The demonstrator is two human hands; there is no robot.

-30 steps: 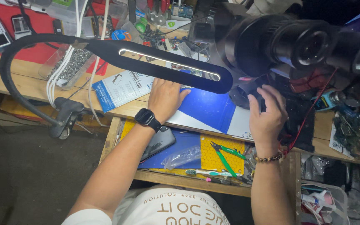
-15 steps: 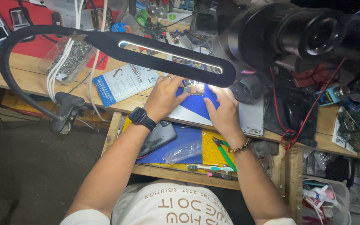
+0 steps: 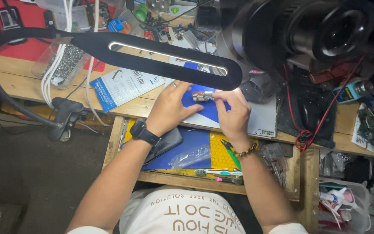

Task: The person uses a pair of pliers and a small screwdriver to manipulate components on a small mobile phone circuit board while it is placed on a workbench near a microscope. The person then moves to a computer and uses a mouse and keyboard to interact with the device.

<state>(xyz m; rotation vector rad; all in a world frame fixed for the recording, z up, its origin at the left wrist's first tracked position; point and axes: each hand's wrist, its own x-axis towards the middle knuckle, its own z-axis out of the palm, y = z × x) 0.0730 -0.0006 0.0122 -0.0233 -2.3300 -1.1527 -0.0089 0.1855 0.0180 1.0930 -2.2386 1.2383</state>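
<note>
Over blue mat point(image 3: 206, 113), both hands point(image 3: 172, 108) point(image 3: 232, 113) pinch small part point(image 3: 203, 95).

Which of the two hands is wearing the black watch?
The left hand has the black watch on its wrist. The right hand wears a brown bead bracelet instead. Both hands touch the small metal part on the blue mat.

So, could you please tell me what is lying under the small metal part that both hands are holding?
The small metal part rests on a blue mat atop a pale work pad. The left hand and right hand cover much of the mat, so anything beneath them is hidden.
</note>
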